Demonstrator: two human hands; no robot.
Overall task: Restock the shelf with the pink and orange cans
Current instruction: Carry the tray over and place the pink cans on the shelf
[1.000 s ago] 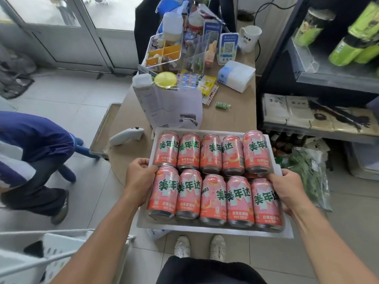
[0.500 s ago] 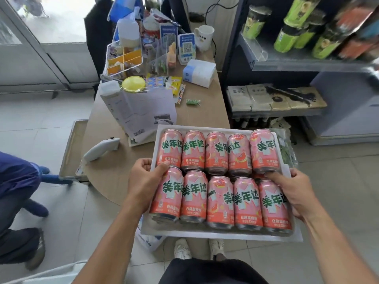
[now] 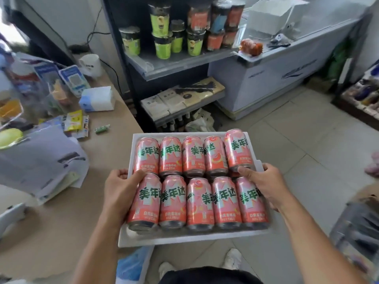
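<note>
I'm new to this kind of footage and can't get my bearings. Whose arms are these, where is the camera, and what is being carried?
There is no machine here: a person wears a wide-angle camera on the head, so you look forward and down along their own arms. The left hand and right hand grip the two sides of a white tray, thumbs on top. It carries ten pink cans in two rows of five. At the left is a tan counter with a tissue pack, a mug and papers. Ahead stands a dark shelf with green and orange cups.
</note>
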